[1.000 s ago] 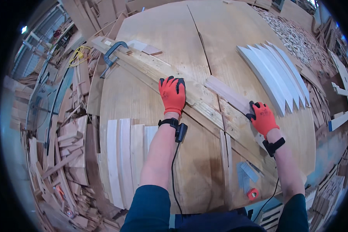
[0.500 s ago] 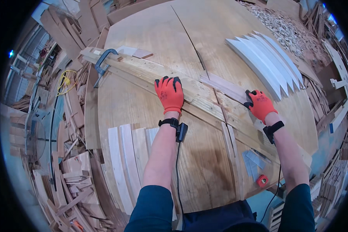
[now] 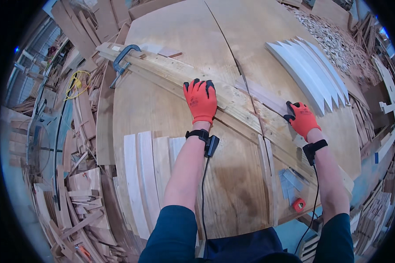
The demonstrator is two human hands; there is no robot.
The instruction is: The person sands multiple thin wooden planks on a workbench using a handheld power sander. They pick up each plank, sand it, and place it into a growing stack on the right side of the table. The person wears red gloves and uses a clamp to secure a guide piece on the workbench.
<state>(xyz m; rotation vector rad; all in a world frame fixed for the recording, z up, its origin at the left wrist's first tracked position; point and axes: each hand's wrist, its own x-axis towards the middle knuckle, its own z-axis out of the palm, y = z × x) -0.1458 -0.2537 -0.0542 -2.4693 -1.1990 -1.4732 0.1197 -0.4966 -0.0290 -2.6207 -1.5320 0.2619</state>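
Across the plywood table [image 3: 162,37] runs a long, thick wooden beam [image 3: 238,113] on a diagonal, with a narrower plank [image 3: 173,73] along its top. My left hand [image 3: 201,101], in a red glove with black fingertips, lies on that plank with its fingers laid out over the wood. Farther right, my gloved right hand [image 3: 303,120] pinches the near end of a pale wooden strip [image 3: 267,101] lying against the beam's far side. A blue-grey C-clamp [image 3: 122,62] grips the beam near its far left end.
Several pale, pointed wood pieces [image 3: 309,70] lie at the far right. Cut boards [image 3: 145,171] lie near my left forearm. A red tape measure [image 3: 299,204] and grey metal plates [image 3: 289,182] rest at the near right. Wood offcuts [image 3: 85,197] crowd the floor leftward.
The whole view has shifted slightly, so the table contents appear a little to the right. Both hands keep nearly the same places on the wood.
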